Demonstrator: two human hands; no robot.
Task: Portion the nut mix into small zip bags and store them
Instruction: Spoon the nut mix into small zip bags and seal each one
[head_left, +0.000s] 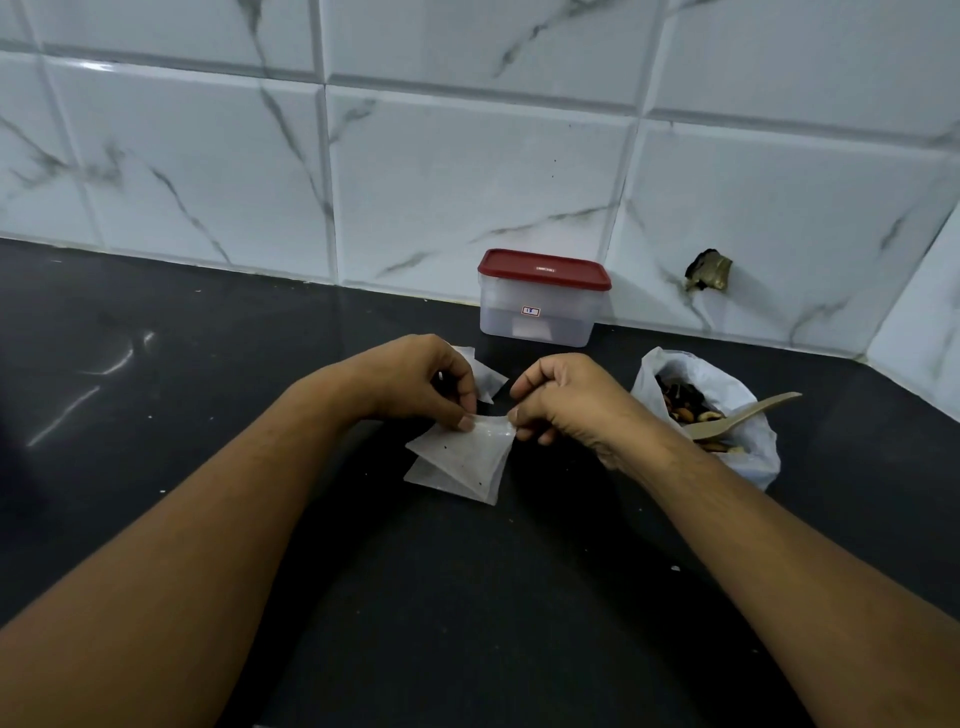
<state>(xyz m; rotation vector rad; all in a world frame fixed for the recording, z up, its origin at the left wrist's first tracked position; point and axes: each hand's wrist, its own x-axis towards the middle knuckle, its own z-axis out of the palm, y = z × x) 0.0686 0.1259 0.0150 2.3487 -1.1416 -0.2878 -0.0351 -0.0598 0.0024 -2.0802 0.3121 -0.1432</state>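
A small clear zip bag is held just above the dark counter. My left hand pinches its top left corner and my right hand pinches its top right corner. Another flat zip bag lies under it on the counter. More small bags lie behind my left hand, partly hidden. To the right, a white plastic bag stands open with the nut mix inside. A pale wooden spoon rests in it, handle pointing right.
A clear plastic container with a red lid stands shut against the tiled wall behind my hands. The black counter meets a wall corner at the right. A dark broken spot marks the tiles.
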